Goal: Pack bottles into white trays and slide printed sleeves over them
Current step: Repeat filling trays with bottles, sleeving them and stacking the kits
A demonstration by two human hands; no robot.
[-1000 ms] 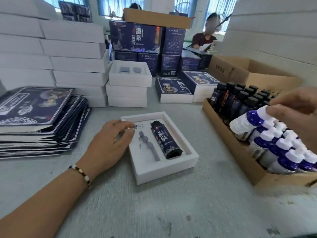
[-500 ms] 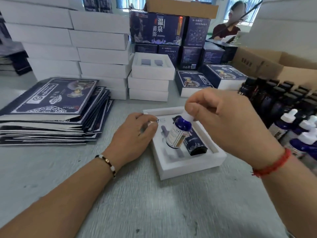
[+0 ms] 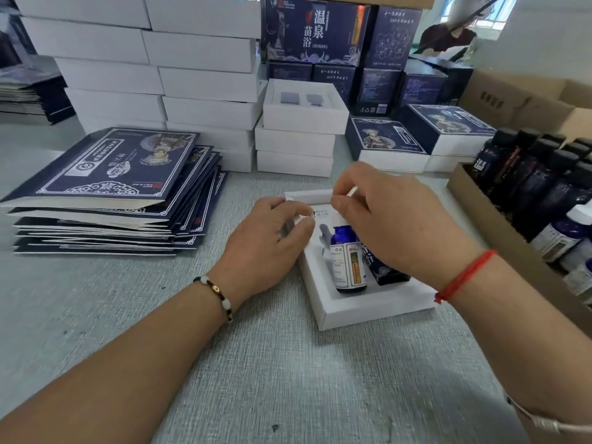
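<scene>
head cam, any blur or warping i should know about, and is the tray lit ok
Head view: wide-angle lens bows the stacked white boxes and table edges outward; right hand and forearm look softly motion-smeared, the left hand sharper; the white tray is evenly lit by soft daylight, no harsh glare, with the blue bottle label readable as a shape, not text; background windows blow out.

Taking the white tray (image 3: pixel 358 310) as landmark: the grey surface (image 3: pixel 288 379) on its near side lies open, crossed only by the two forearms. To its left, a stack of printed sleeves (image 3: pixel 105 187) bounds a bare strip. Behind it, white boxes (image 3: pixel 298 136) and sleeved boxes (image 3: pixel 387 145) wall the far side, leaving a narrow gap. To its right, the cardboard box of bottles (image 3: pixel 499 232) stands near. Both hands cover the tray's top.
</scene>
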